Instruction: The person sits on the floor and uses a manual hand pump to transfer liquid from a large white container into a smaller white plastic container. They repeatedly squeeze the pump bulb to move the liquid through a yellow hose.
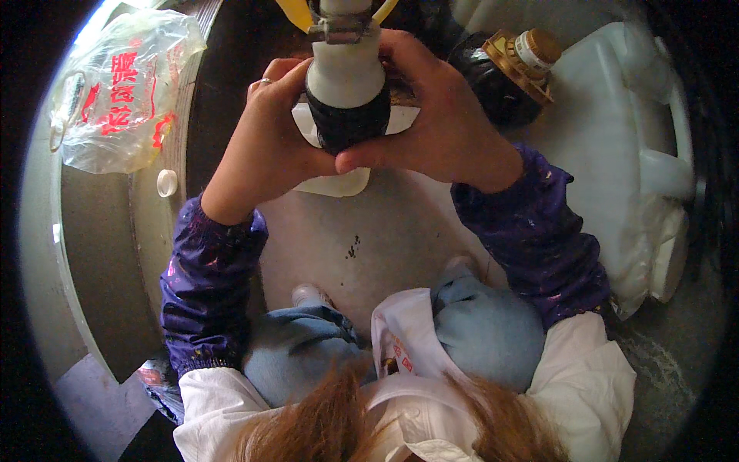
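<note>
Upright in front of me is a white plastic drain pipe fitting (pixel 345 75), its lower part a black ribbed or wrapped sleeve (pixel 346 124). A metal hose clamp (pixel 340 30) circles the narrower neck above it. My left hand (pixel 268 130) grips the sleeve from the left, and my right hand (pixel 430 115) grips it from the right. My thumbs meet at the front of the sleeve's lower end; most of my fingers are hidden behind the fitting. Beneath my hands a pale plastic tub (pixel 340 183) stands on the floor, partly covered from view.
A clear plastic bag (pixel 127 92) with red writing lies at left, near a white ring-shaped cap (pixel 167 183). To the right are a dark bottle (pixel 491 86) with a brown cap and a large whitish plastic jug (pixel 600 144). Dark specks (pixel 352 247) dot the floor.
</note>
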`<state>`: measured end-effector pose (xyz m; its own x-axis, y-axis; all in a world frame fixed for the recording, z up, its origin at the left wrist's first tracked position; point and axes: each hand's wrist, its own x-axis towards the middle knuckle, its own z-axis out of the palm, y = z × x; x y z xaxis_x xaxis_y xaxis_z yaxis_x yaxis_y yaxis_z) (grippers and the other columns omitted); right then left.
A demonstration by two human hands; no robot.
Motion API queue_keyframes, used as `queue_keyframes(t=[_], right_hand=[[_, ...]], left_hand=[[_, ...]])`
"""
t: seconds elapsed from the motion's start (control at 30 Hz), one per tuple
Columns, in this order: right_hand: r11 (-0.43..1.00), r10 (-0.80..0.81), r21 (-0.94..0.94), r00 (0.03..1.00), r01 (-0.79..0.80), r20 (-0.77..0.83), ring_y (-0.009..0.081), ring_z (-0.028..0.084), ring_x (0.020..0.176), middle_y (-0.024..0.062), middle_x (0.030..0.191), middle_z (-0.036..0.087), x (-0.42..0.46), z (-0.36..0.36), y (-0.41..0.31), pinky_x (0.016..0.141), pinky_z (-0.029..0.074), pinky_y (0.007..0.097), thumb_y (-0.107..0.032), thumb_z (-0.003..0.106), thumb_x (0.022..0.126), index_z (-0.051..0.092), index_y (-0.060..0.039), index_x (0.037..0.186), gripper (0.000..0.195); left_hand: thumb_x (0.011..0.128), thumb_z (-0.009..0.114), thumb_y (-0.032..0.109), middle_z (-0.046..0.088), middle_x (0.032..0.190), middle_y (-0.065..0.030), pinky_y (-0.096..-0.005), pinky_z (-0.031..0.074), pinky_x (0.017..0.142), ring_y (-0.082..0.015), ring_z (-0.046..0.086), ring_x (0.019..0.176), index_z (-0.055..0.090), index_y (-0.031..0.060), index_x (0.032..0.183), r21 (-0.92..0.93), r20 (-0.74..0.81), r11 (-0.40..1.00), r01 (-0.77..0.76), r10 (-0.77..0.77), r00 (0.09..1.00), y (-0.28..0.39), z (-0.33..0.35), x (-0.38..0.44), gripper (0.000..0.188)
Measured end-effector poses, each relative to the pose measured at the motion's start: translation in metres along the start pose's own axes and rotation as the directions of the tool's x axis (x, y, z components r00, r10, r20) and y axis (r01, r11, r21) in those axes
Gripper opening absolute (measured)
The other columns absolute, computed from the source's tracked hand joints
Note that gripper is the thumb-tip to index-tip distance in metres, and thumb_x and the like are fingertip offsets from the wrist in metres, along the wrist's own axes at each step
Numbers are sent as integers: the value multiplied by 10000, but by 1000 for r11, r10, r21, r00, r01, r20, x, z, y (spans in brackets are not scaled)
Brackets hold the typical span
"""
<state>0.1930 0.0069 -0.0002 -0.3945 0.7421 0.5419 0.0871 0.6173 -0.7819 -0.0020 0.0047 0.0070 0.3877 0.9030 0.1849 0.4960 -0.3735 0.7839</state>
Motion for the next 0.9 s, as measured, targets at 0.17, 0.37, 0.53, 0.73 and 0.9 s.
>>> queue_keyframes(t=[0.17, 0.37, 0.53, 0.73, 0.9], right_hand=[[992, -32, -122, 997, 23, -66, 307, 596, 974, 145, 1028, 592, 1, -1, 5, 843, 491, 374, -272, 879, 513, 501, -42, 1124, 754], [994, -9, -109, 992, -5, -126, 318, 630, 900, 142, 952, 628, 1, 3, 8, 788, 509, 369, -288, 873, 522, 521, -49, 1076, 699], [990, -53, -139, 988, 33, -146, 324, 644, 862, 133, 928, 644, 1, 1, 6, 737, 526, 372, -293, 858, 552, 539, -76, 1047, 627], [975, -131, -196, 982, 103, -136, 333, 642, 833, 123, 911, 639, -1, -1, 5, 703, 530, 384, -254, 828, 592, 546, -115, 1024, 534], [957, -162, -256, 984, 139, -71, 328, 646, 778, 108, 867, 631, -2, -3, 4, 653, 527, 382, -199, 813, 601, 542, -124, 959, 455]], left_hand=[[533, 841, 211, 602, 1030, -139, -340, 439, 875, -268, 563, 981, 612, 2, 1071, -140, 88, 986, 93, -81, 993, 8, -2, 5, 622], [556, 808, 147, 614, 1009, -127, -346, 434, 878, -261, 550, 961, 624, 9, 1042, -138, 96, 986, 96, -83, 992, 5, -2, 7, 537], [549, 807, 152, 620, 1018, -119, -359, 415, 900, -283, 532, 1006, 628, 12, 1016, -111, 70, 993, 48, -40, 997, 4, 0, 9, 519], [546, 812, 186, 628, 1060, -118, -392, 382, 914, -287, 529, 1055, 640, 23, 997, 116, 15, 983, -145, 144, 989, 5, -2, 8, 509], [535, 789, 149, 648, 981, -93, -376, 370, 870, -259, 545, 1013, 656, 32, 940, 116, -35, 966, -229, 235, 971, 7, 0, 8, 442]])
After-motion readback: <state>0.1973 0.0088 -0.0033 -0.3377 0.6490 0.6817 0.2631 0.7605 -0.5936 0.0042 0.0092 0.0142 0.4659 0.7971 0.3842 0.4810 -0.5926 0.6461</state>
